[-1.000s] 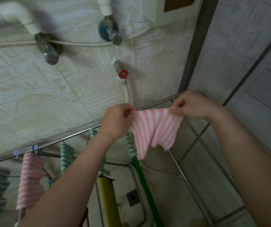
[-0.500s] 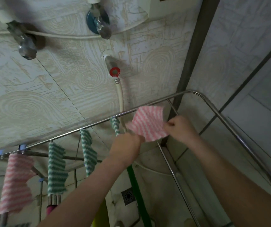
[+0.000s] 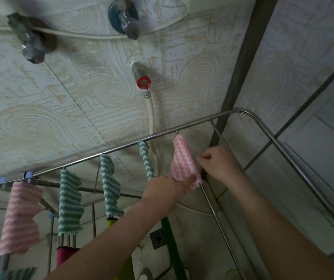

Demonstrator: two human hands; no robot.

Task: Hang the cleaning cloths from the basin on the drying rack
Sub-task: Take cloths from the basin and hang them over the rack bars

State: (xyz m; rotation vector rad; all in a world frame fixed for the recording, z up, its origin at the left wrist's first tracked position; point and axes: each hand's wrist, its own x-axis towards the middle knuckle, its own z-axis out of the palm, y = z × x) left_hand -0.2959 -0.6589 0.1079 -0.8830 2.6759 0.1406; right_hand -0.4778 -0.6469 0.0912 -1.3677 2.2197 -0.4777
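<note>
Pink cloth [image 3: 182,160] with the white zigzag stripes is on the drying rack [image 3: 121,148], draped over one of the thin rods near the right end, just under the far top rail. It hangs a bit bunched and slanted instead of flat. The left hand [image 3: 166,186] is at its bottom edge with the back of the hand facing the camera. It has hold of the lower corner, though most of the fingers are hidden behind the fabric. The right hand [image 3: 220,162] sits just beside the cloth's right edge, fingers curled into a loose fist over the next rod. Honestly can't tell if it's pinching anything or just hovering there.

To the left along the same rail there are three green cloths [image 3: 109,182] with the same zigzag pattern, each on its own rod. Further left hangs a second pink cloth [image 3: 20,215].

On the patterned wall behind the rack there's a tap [image 3: 141,73] with a red ring, and a white hose [image 3: 151,110] runs down from it behind the rail. Down below, a green pole [image 3: 172,249] stands next to a floor drain [image 3: 158,238].
</note>
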